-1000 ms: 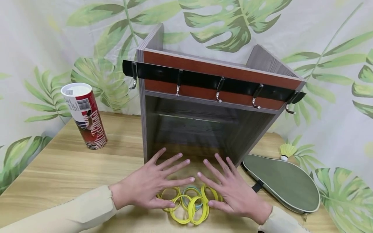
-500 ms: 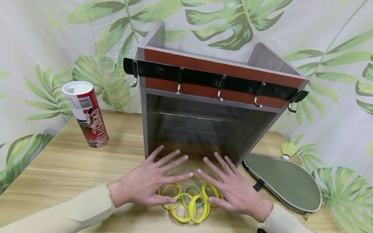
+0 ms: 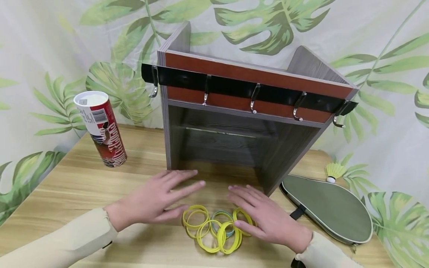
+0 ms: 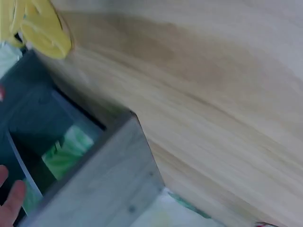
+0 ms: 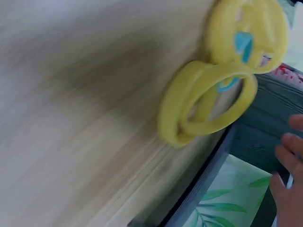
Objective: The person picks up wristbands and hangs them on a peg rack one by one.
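Note:
My left hand [image 3: 155, 197] hovers over the table left of a loose cluster of yellow rings [image 3: 209, 236], its fingers extended and holding nothing. Over the right side of the cluster is my right hand [image 3: 264, 216], fingers relaxed and its thumb overlapping a yellow ring in the head view. A teal ring [image 3: 222, 219] lies among the yellow ones. In the right wrist view, overlapping yellow rings [image 5: 208, 101] show in front of the fingers [image 5: 289, 156]. Behind both hands stands a grey wooden shelf unit [image 3: 273, 156] with a black hook rail [image 3: 231, 87] across its red-brown front.
A red and white tube [image 3: 104, 130] stands at the back left of the wooden table [image 3: 67, 193]. To the right lie a green zipped racket case [image 3: 330, 208] and a yellow shuttlecock [image 3: 335, 171]. Leaf-patterned cloth [image 3: 378, 85] hangs behind.
My left hand has moved left, away from the rings, and its spread fingers have drawn closer together. The right hand's fingers have also come together and lowered slightly. The rings keep their arrangement.

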A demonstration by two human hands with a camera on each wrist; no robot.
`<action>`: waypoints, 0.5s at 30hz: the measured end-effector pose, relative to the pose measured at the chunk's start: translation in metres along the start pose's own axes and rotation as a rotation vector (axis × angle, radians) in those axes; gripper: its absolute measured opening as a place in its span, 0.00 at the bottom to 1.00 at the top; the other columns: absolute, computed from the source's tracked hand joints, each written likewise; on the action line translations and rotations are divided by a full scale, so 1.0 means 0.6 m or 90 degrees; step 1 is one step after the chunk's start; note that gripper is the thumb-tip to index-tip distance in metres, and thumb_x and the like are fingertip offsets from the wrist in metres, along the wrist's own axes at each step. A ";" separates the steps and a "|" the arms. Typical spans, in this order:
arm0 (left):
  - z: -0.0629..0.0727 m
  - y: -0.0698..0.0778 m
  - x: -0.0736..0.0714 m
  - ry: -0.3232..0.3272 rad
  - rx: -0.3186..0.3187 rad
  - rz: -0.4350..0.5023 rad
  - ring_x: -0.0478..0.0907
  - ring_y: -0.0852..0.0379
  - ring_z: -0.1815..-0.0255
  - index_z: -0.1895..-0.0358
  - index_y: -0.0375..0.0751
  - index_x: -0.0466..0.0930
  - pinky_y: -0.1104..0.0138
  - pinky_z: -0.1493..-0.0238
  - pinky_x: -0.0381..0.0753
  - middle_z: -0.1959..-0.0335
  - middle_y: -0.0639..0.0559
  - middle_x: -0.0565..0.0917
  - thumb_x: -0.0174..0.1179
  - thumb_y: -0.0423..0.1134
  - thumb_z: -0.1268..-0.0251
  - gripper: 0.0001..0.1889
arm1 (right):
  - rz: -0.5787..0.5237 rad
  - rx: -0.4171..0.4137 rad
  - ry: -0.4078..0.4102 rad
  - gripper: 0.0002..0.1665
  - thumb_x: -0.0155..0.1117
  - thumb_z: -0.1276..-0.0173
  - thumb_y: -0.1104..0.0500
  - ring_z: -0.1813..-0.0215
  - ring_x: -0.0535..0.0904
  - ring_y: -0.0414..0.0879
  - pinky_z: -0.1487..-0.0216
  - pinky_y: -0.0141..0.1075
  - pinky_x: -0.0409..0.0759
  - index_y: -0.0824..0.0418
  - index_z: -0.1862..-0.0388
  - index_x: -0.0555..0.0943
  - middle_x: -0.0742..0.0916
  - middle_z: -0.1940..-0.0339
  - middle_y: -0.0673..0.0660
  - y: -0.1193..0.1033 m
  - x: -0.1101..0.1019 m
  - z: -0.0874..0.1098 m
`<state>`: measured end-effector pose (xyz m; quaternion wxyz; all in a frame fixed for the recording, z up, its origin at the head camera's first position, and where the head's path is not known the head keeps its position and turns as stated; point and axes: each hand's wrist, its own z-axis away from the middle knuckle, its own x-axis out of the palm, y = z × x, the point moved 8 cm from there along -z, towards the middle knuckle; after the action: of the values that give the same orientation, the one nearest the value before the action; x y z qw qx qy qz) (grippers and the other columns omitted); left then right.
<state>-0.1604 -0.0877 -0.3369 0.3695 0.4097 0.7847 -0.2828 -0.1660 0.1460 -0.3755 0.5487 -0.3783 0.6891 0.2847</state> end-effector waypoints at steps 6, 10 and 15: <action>0.022 -0.055 -0.026 0.144 -0.150 0.047 0.84 0.51 0.56 0.41 0.32 0.79 0.58 0.56 0.89 0.52 0.44 0.83 0.43 0.52 0.16 0.26 | -0.220 -0.018 -0.030 0.20 0.60 0.19 0.47 0.34 0.82 0.41 0.35 0.41 0.84 0.50 0.34 0.81 0.86 0.35 0.47 -0.013 -0.009 -0.013; 0.051 -0.094 -0.008 0.164 -0.321 0.160 0.80 0.51 0.53 0.43 0.28 0.72 0.59 0.57 0.90 0.54 0.42 0.79 0.56 0.38 0.23 0.16 | -0.308 -0.006 -0.099 0.15 0.58 0.18 0.50 0.40 0.85 0.40 0.39 0.35 0.84 0.50 0.39 0.83 0.88 0.41 0.46 -0.017 0.001 -0.021; 0.088 -0.130 0.027 0.163 -0.529 0.319 0.83 0.41 0.45 0.28 0.29 0.62 0.51 0.55 0.91 0.42 0.33 0.81 0.64 0.30 0.30 0.31 | -0.330 -0.025 -0.142 0.14 0.60 0.18 0.52 0.42 0.84 0.36 0.44 0.29 0.84 0.52 0.41 0.85 0.88 0.43 0.46 -0.023 0.008 -0.033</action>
<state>-0.2147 -0.1595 -0.3690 0.4585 0.4355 0.7475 0.2036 -0.1658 0.1215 -0.3753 0.6681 -0.5189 0.4991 0.1876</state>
